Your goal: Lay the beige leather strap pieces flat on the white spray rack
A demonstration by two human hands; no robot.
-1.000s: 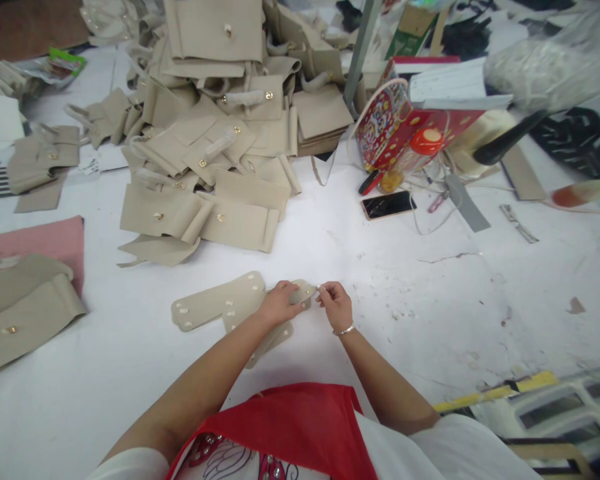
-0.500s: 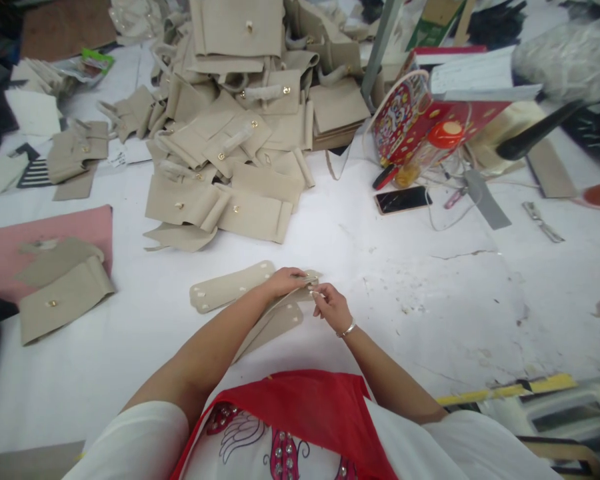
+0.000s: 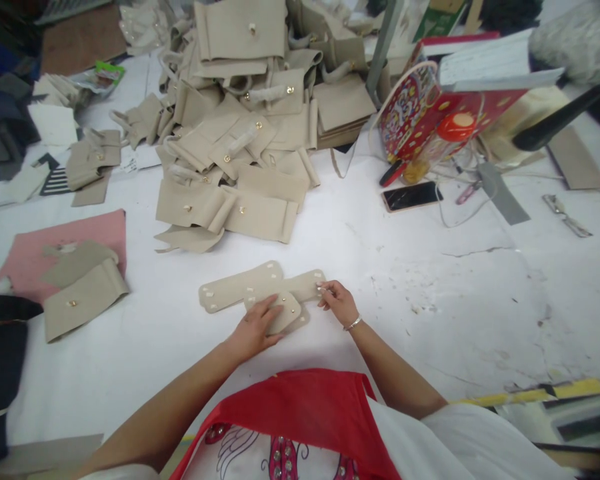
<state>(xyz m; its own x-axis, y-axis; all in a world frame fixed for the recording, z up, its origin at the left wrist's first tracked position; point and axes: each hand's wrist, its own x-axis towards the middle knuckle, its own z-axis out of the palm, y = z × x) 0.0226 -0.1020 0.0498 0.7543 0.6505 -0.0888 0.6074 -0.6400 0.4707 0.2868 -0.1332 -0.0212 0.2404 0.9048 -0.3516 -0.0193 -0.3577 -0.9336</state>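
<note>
My left hand (image 3: 253, 330) lies over a beige strap piece (image 3: 291, 305) with rounded corners and small gold studs. Its fingers are stretched across the piece and the thumb is apart, near the lower edge. My right hand (image 3: 340, 303) is closed in a pinch at the right end of another beige strip (image 3: 304, 285). Something small and white shows at its fingertips; its kind is too small to make out. A third beige strip (image 3: 240, 287) with white patches near its ends lies to the left, partly overlapped. The piece under my left hand hides parts of those below.
Beyond my hands is a heap of beige bag parts (image 3: 240, 173) with gold fittings. A phone (image 3: 413, 197), a red-capped bottle (image 3: 453, 130) and a red patterned bag (image 3: 410, 113) stand or lie at right. Pink material (image 3: 80, 233) with a beige flap (image 3: 87, 303) lies left.
My left hand has moved down and left, and the studded piece it held on edge now lies flat. My right hand stays pinched near the strip's end. The view has shifted slightly.
</note>
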